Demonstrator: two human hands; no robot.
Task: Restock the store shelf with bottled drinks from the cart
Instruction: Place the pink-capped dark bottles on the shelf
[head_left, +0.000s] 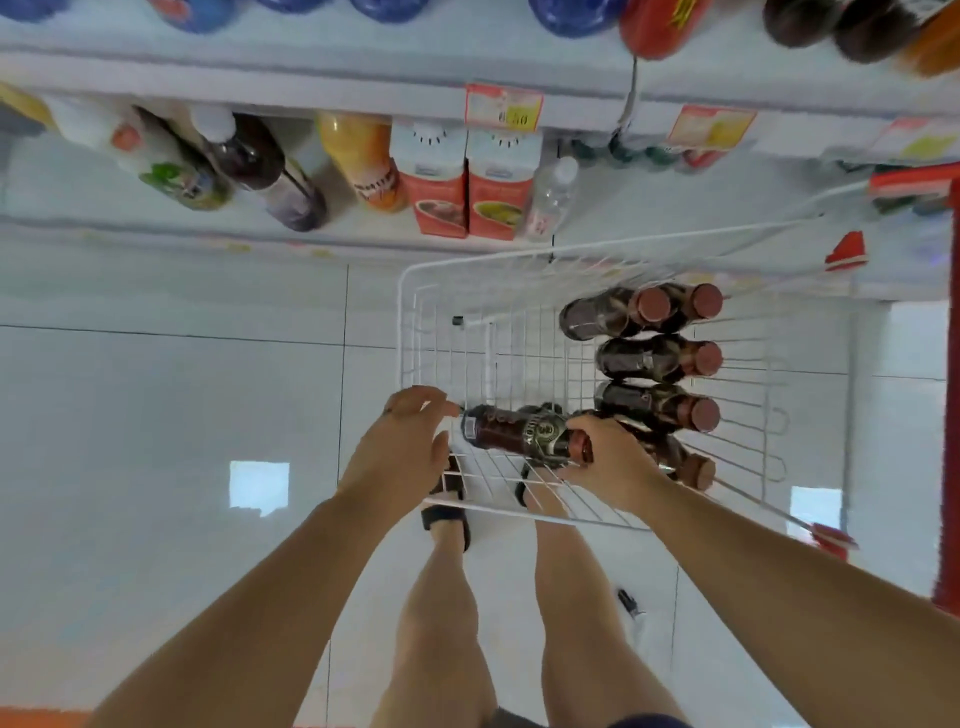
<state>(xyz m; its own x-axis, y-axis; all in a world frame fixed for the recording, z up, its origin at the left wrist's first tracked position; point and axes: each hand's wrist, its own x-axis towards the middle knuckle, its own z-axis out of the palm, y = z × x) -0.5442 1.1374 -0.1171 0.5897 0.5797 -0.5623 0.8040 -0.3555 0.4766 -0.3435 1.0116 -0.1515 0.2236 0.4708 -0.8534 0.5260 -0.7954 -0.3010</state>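
Both hands hold one dark brown plastic bottle with a gold-and-black label (519, 434), which lies on its side over the near part of the white wire cart basket (400, 332). The left hand (400, 441) is at the bottle's base on the left, with curled fingers on top of that end and the thumb below it. The right hand (608, 462) wraps closely around the neck just beside the reddish-brown cap, which points right. Along the basket's right side stand more dark bottles with reddish-brown caps (660, 358), close together in a row running from far to near; the nearest one is partly hidden behind the right hand. On the far side, the white store shelf (156, 223) carries mixed drinks: two red-and-white cartons (441, 182) side by side, a clear water bottle (553, 192) just to their right, and an orange bottle (358, 156) to their left. Red-and-yellow price tags (504, 106) hang on the ledge above. The glossy white tiled floor (156, 415) lies to the left of the cart.
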